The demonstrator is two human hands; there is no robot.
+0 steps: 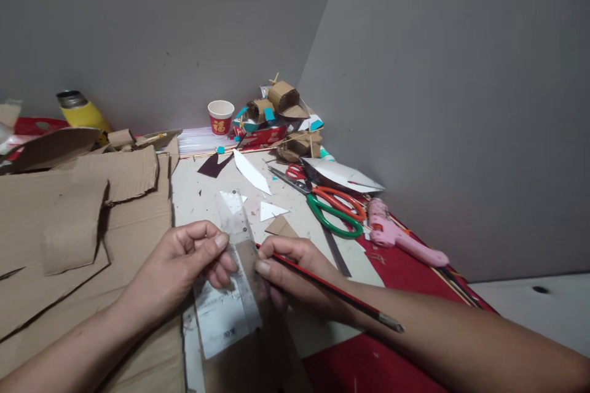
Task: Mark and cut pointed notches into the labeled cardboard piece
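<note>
Between the thumb and fingers of my left hand (200, 255) is the edge of a see-through plastic ruler (239, 227), held at a slant. My right hand (295, 270) grips a red and black pencil (322, 282), its back end pointing to the lower right. The pencil's front end lies by the ruler's right edge, mostly hidden by my fingers. Under the ruler is a brown cardboard piece (244, 362) bearing a white printed label (224, 313). White paper scraps (273, 211) and a small cardboard scrap (282, 226) lie just beyond my hands.
Large cardboard sheets (142, 239) cover the left side. Scissors with green and orange handles (334, 215) and a pink glue gun (405, 239) lie to the right. At the back stand a paper cup (220, 118), a tilted yellow bottle (85, 114) and cardboard models (281, 104) by the grey wall.
</note>
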